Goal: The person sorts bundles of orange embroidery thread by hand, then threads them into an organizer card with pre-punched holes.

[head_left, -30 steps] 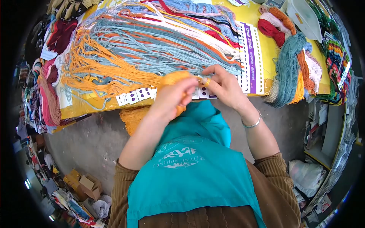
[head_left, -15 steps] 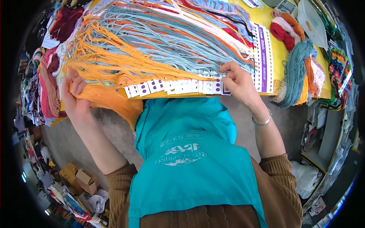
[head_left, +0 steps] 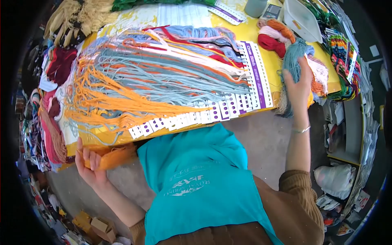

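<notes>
My left hand (head_left: 90, 162), below the table's front left edge, has its fingers curled round a hank of orange embroidery thread (head_left: 118, 157). At the right of the table my right hand (head_left: 299, 87) has thumb and fingers around a teal thread hank (head_left: 295, 55). Between them, long orange threads (head_left: 134, 100) and grey-blue threads (head_left: 175, 79) fan out leftward from white punched cards (head_left: 192, 119), which overlap along the front edge. A purple and white "Cross Stitch" card (head_left: 256, 73) with punched holes lies at the right end of the threads.
Red, pink and orange hanks (head_left: 271, 44) lie beside the teal one. A white plastic bin (head_left: 301, 22) stands at the back right, near a green-grey cup (head_left: 256, 7). Cream hanks (head_left: 87, 18) lie at the back left, pink hanks (head_left: 51, 134) at the left edge. Cardboard boxes (head_left: 102, 228) sit on the floor.
My right hand has moved from the punched cards rightward onto the teal hank. The left hand, with the orange hank, has dropped below the table edge. The camera view has shifted.
</notes>
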Available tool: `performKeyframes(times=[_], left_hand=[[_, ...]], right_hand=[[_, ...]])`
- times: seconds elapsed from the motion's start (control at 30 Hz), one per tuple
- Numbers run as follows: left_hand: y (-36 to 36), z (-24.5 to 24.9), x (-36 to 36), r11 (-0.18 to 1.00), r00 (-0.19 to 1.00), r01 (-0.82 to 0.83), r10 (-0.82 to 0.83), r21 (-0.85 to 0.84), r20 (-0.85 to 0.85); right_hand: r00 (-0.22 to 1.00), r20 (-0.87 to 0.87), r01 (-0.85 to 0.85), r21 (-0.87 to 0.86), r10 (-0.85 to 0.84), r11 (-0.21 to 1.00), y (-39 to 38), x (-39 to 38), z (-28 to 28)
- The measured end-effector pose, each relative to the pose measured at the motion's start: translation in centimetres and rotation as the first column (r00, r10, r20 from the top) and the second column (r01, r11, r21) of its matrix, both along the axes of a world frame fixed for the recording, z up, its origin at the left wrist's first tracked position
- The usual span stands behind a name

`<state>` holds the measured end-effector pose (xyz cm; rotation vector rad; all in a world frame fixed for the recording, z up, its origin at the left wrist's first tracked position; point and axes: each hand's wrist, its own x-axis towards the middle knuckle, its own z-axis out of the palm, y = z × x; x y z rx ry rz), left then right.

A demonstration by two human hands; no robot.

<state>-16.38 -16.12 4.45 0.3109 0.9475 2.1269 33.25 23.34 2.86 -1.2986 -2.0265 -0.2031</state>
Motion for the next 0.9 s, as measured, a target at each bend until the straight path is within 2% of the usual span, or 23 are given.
performKeyframes(times=[0.07,0.17,0.27,0.3,0.43,0.53,0.67,0.9], left_hand=[[-0.4,-0.5,0.5,1.0,1.0,0.004,-0.004,0.001,0.015],[-0.1,-0.9,1.1,0.999,0.999,-0.015,0.016,-0.028,0.042],[0.6,-1.2,1.8,0.999,0.997,-0.014,0.017,-0.03,0.075],[0.9,-1.3,1.9,1.0,0.996,-0.007,0.009,-0.025,0.086],[2.0,-1.9,2.2,0.999,0.993,0.046,-0.045,-0.001,0.108],[3.4,-1.8,2.7,0.998,0.99,0.049,-0.043,-0.042,0.134],[4.9,-1.5,3.4,0.992,0.992,0.007,0.008,-0.123,0.125],[4.0,-1.4,4.0,0.994,0.989,0.096,-0.089,-0.053,0.115]], right_hand=[[0.975,0.132,0.161,0.121,-0.176,0.98,4.4,4.2,-0.3],[0.937,0.214,0.264,0.081,-0.276,0.961,9.4,7.9,-2.2],[0.955,0.237,0.251,-0.317,-0.18,0.914,10.1,5.4,-3.5],[0.925,0.298,0.315,-0.258,-0.235,0.913,9.4,3.9,-3.0],[0.953,0.252,0.221,-0.206,-0.167,0.953,9.0,1.8,-3.7],[0.925,0.294,0.294,-0.156,-0.24,0.943,9.7,0.7,-3.6],[0.895,0.281,0.412,-0.226,-0.346,0.883,12.2,0.4,-3.5],[0.849,0.301,0.495,-0.162,-0.435,0.854,16.3,5.5,-4.8]])
